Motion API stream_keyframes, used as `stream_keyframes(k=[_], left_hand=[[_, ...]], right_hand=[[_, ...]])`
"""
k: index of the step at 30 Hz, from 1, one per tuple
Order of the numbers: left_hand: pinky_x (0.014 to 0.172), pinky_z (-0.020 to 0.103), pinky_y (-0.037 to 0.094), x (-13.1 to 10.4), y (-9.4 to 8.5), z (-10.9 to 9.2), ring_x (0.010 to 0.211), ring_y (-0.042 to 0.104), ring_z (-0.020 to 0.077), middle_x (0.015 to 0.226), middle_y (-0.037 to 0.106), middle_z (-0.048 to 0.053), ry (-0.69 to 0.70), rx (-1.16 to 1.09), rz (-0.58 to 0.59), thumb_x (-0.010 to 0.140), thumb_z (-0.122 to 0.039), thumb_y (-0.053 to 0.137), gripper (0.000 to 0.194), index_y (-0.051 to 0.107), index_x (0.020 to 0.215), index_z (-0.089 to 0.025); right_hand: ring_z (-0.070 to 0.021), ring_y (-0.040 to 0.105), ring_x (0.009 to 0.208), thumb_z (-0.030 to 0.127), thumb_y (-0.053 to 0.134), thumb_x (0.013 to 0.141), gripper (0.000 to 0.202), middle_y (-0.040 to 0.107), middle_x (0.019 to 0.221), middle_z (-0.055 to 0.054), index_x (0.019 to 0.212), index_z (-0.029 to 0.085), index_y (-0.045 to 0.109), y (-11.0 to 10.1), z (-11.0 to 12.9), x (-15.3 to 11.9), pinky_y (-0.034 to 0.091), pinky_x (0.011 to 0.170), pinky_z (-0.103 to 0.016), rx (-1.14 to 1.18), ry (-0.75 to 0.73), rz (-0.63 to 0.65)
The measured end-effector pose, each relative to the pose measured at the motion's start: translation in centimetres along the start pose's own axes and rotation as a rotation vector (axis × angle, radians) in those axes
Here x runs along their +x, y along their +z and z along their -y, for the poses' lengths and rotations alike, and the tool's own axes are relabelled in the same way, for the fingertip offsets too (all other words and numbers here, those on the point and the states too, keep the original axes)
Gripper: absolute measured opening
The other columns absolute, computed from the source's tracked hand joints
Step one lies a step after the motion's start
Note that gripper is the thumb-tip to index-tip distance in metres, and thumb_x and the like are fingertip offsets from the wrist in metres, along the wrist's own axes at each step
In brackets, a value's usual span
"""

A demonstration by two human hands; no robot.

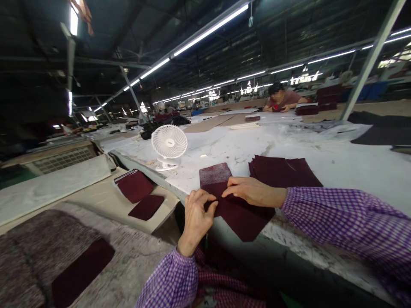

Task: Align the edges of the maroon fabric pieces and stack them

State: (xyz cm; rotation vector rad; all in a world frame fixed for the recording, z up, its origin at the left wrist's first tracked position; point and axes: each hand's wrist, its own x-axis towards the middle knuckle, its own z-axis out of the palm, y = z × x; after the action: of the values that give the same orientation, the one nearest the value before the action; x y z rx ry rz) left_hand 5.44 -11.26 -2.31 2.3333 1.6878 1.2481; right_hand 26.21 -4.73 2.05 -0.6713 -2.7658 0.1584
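A maroon fabric piece [247, 222] lies at the near edge of the white table and hangs partly over it. My left hand [197, 214] pinches its left edge between thumb and forefinger. Close beside it, my right hand [247, 190] presses its fingertips together on the same cloth; what lies under them is partly hidden. Just beyond the hands is a speckled, greyish-maroon panel [215, 173], touching the maroon cloth. To the right, partly behind my right wrist, sits a stack of maroon fabric pieces [282, 169].
A white fan [169, 143] stands on the white table [231, 145]. Lower at left, maroon pieces [135, 186] rest on a beige surface, and another maroon piece [81, 273] lies on a speckled cloth. A co-worker [282, 98] leans over the table farther back. A metal post [372, 60] rises at right.
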Motion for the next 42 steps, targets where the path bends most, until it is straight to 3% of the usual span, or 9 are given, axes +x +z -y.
stream_keyframes(k=[5,13,17,22,25,29,31,35,42], left_hand=[[0.078,0.036,0.036,0.6,-0.2,-0.8,0.081,0.053,0.0187,0.078,0.062,0.0,-0.057,0.01,0.038,0.078,-0.013,0.058,0.013,0.067,0.077,-0.023],[0.078,0.039,0.031,-0.5,-0.4,-1.4,0.079,0.048,0.0186,0.079,0.06,0.002,0.157,0.251,-0.029,0.089,-0.016,0.046,0.022,0.065,0.08,-0.021],[0.077,0.039,0.03,-0.7,-0.5,-1.7,0.078,0.047,0.0193,0.078,0.06,0.002,0.188,0.349,-0.052,0.089,-0.015,0.047,0.02,0.064,0.08,-0.02],[0.075,0.04,0.031,-0.6,-0.7,-1.9,0.075,0.047,0.0197,0.076,0.06,0.003,0.195,0.388,0.005,0.088,-0.014,0.048,0.02,0.065,0.079,-0.02],[0.078,0.04,0.034,-0.5,-0.8,-1.1,0.076,0.05,0.0188,0.077,0.063,0.001,0.147,0.235,0.016,0.088,-0.016,0.051,0.018,0.066,0.08,-0.022],[0.079,0.034,0.041,-0.6,-1.1,0.4,0.082,0.057,0.0168,0.082,0.066,0.001,-0.031,-0.176,0.004,0.085,-0.016,0.055,0.012,0.066,0.088,-0.022],[0.078,0.033,0.043,-0.7,-1.2,0.6,0.082,0.057,0.0168,0.08,0.065,0.001,-0.09,-0.25,-0.003,0.084,-0.016,0.055,0.011,0.065,0.086,-0.02],[0.077,0.033,0.041,-0.5,-1.0,0.1,0.079,0.056,0.0167,0.076,0.061,0.0,-0.087,-0.16,0.0,0.08,-0.014,0.057,0.008,0.064,0.08,-0.019],[0.078,0.036,0.035,-1.1,-0.5,-0.3,0.078,0.051,0.0173,0.077,0.059,0.001,0.093,0.136,-0.038,0.087,-0.013,0.047,0.017,0.061,0.079,-0.019]], right_hand=[[-0.0145,0.054,0.082,0.013,0.038,0.089,0.035,0.056,0.096,-0.007,0.109,0.021,0.065,-0.1,0.3,-0.1,0.044,0.075,-0.027,-0.032,-0.008,-0.008],[-0.015,0.055,0.083,0.008,0.036,0.088,0.041,0.057,0.097,-0.007,0.116,0.023,0.063,-0.9,0.7,-0.1,0.043,0.074,-0.028,-0.147,-0.056,0.064],[-0.0157,0.055,0.085,0.004,0.035,0.086,0.047,0.057,0.1,-0.008,0.121,0.024,0.06,-1.2,0.9,-0.2,0.044,0.075,-0.029,-0.181,-0.069,0.097],[-0.0163,0.052,0.084,0.002,0.035,0.084,0.052,0.054,0.097,-0.008,0.126,0.027,0.055,-1.4,1.6,0.0,0.044,0.076,-0.03,-0.249,-0.083,0.156],[-0.0159,0.051,0.081,0.002,0.036,0.084,0.054,0.052,0.095,-0.007,0.127,0.028,0.054,-1.4,1.8,0.2,0.043,0.074,-0.029,-0.279,-0.088,0.164],[-0.0157,0.049,0.082,0.0,0.037,0.081,0.058,0.051,0.094,-0.007,0.128,0.028,0.053,-1.3,1.8,0.2,0.042,0.074,-0.028,-0.278,-0.104,0.147],[-0.0159,0.049,0.082,0.0,0.038,0.08,0.058,0.051,0.094,-0.008,0.128,0.028,0.054,-1.3,1.8,0.2,0.041,0.073,-0.028,-0.269,-0.101,0.148],[-0.0164,0.049,0.082,0.001,0.037,0.081,0.057,0.051,0.094,-0.008,0.127,0.028,0.054,-1.4,1.9,0.2,0.042,0.074,-0.029,-0.257,-0.086,0.156],[-0.0169,0.049,0.084,-0.002,0.036,0.078,0.059,0.051,0.092,-0.009,0.127,0.025,0.055,-1.6,2.0,0.3,0.042,0.076,-0.03,-0.235,-0.119,0.162]])
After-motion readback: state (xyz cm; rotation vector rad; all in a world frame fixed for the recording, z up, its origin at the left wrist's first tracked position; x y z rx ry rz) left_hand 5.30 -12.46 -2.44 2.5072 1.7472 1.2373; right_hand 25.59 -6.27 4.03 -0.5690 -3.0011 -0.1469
